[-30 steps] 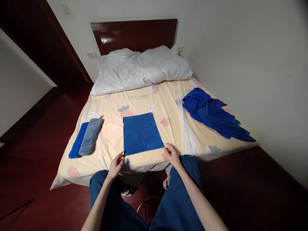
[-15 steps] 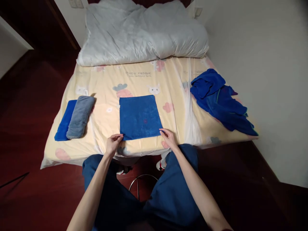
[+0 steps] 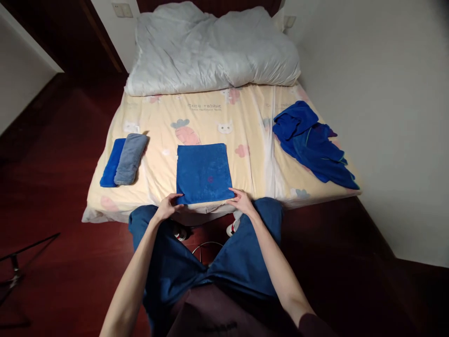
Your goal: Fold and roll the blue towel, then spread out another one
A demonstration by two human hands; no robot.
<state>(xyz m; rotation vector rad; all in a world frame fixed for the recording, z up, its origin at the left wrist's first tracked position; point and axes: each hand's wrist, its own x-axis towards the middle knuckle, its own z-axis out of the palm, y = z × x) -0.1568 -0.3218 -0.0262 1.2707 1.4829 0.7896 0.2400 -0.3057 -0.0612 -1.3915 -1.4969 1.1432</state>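
A bed (image 3: 245, 121) with a pale yellow cartoon-print sheet fills the middle of the view, and a rumpled white duvet (image 3: 213, 47) is bunched at its head. On the right side, near the wall, lies a loose heap of blue cloth (image 3: 312, 145).

The blue towel (image 3: 204, 172) is spread flat at the foot edge, straight ahead of the seated person. It is close to square, its slightly longer side running away from them. Well apart to the left, a rolled grey towel (image 3: 131, 158) lies touching a folded blue cloth (image 3: 111, 163).

Both hands are at the towel's near edge, equally close to it. The left hand (image 3: 168, 207) curls around the near-left corner, thumb on top, pinching it. The right hand (image 3: 241, 202) rests its fingers on the near-right corner; whether it grips cannot be told.
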